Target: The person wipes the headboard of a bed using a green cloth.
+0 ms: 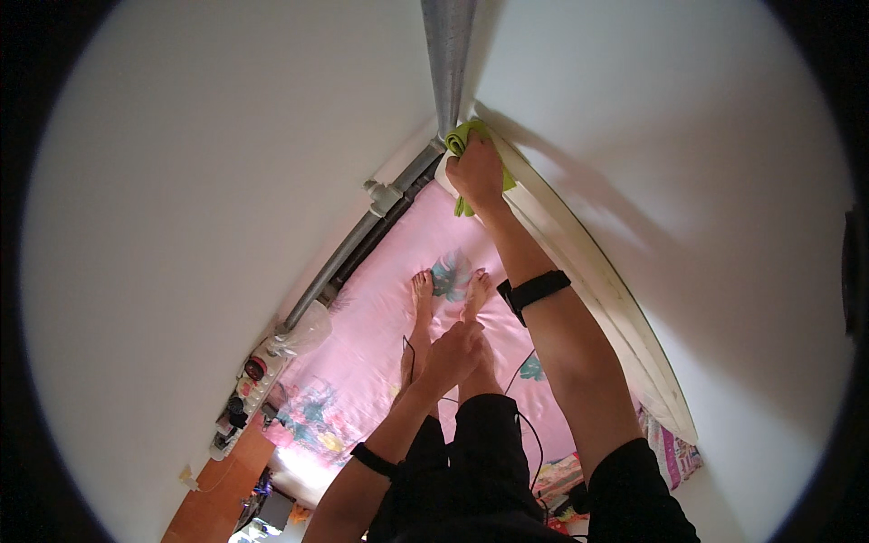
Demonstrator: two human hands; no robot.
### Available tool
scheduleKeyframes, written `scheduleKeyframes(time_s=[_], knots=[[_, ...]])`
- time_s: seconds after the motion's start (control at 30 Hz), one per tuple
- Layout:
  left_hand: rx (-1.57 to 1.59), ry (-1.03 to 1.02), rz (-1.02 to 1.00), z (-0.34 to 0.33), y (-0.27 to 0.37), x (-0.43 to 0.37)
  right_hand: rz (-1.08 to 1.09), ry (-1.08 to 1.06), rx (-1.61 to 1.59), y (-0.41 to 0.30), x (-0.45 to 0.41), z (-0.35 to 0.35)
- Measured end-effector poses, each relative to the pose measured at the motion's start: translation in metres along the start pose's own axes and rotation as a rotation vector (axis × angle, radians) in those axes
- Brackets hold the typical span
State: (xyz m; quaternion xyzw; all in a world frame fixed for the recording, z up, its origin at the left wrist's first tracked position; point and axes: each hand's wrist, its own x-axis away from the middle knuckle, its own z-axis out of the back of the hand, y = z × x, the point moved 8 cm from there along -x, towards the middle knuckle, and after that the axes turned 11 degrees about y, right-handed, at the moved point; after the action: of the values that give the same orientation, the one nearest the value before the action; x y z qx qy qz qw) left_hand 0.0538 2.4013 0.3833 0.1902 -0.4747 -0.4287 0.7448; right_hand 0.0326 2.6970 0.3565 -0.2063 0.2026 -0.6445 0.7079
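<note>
My right hand (477, 171) grips a folded green cloth (456, 141) and presses it on the end of a cream headboard (577, 251), beside the corner of the walls. One end of the cloth hangs below my fingers. Lower down, my left hand (453, 351) hovers in front of my shins with its fingers curled. Whether anything is inside that hand is hidden. Under my bare feet (422, 285) spreads a pink bed sheet (380, 305) with a leaf and flower print.
A grey vertical pipe (448, 61) meets a lower pipe (346, 248) along the left wall. Small items stand on a white perforated shelf (254, 390), with a clear plastic bag (309, 329) at its end. A black cable (540, 434) hangs by my legs.
</note>
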Motion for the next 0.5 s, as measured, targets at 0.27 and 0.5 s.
scheduleKeyframes(time_s=[0.27, 0.5], knots=[[-0.036, -0.022, -0.043, -0.008, -0.003, -0.003, -0.039, -0.219, 0.080, 0.008, -0.020, -0.010], [-0.008, -0.022, -0.047, -0.009, 0.007, 0.001, -0.042, -0.299, 0.135, 0.007, -0.032, -0.013]])
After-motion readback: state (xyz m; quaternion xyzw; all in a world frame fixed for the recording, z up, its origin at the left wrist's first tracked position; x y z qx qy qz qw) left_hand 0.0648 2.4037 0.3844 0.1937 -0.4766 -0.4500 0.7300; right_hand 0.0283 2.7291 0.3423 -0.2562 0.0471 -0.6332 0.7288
